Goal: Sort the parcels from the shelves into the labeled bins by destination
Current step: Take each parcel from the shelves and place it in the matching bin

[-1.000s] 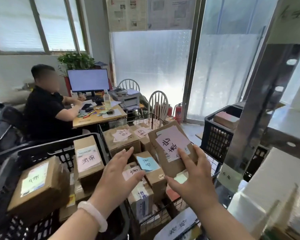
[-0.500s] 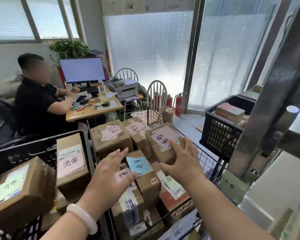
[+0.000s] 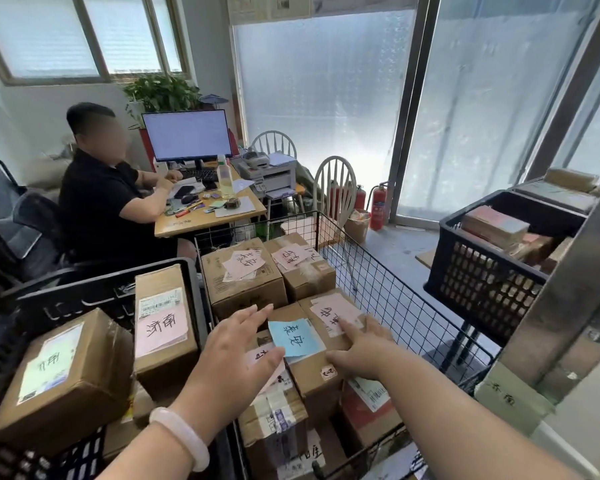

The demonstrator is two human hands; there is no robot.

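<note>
- Resting on top of the pink-labelled parcel (image 3: pixel 333 311), the right hand (image 3: pixel 362 348) kept its fingers straight, touching it without gripping.
- That parcel lay in the wire basket (image 3: pixel 390 299), on top of other boxes, just beside the blue-labelled parcel (image 3: pixel 293 337).
- The left hand (image 3: pixel 234 355) was spread loose over the basket's boxes, holding nothing.
- A black crate (image 3: pixel 84 289) on the left held two more labelled boxes; another crate (image 3: pixel 482 282) stood well apart on the right.

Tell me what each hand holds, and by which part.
Nothing is gripped. The right hand rests straight fingers on top of the pink-labelled parcel; the left hand hovers open.
</note>
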